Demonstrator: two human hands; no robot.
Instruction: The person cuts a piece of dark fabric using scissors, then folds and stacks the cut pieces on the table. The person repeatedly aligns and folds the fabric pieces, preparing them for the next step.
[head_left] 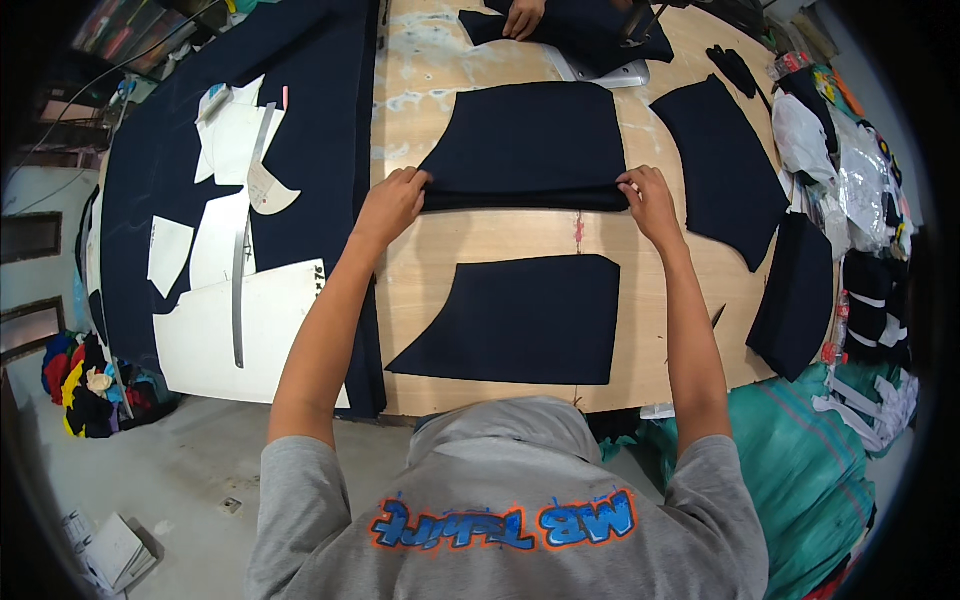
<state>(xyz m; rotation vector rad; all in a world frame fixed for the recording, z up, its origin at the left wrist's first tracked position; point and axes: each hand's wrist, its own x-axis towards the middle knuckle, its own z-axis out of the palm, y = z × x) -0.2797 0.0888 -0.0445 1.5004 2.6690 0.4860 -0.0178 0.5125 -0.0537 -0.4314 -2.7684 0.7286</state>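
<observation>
A dark navy cut fabric panel (535, 130) lies on the wooden table, with its near edge folded over into a thick band. My left hand (403, 200) pinches that band at its left end. At the right end, the fingertips of my right hand (646, 200) are closed on the same band. Nearer to me lies a second navy panel (530, 320) of similar shape, flat between my forearms. To the right of my right hand is a curved navy panel (725, 170), with another folded navy piece (795, 295) by the table's right edge.
White paper patterns (240, 325), a metal ruler (239, 290) and a curved template (270, 190) lie on navy cloth (320, 120) at left. Across the table, another person's hand (524, 18) rests on dark fabric (590, 40). Plastic bags (860, 180) crowd the right edge; a green sack (770, 470) stands below.
</observation>
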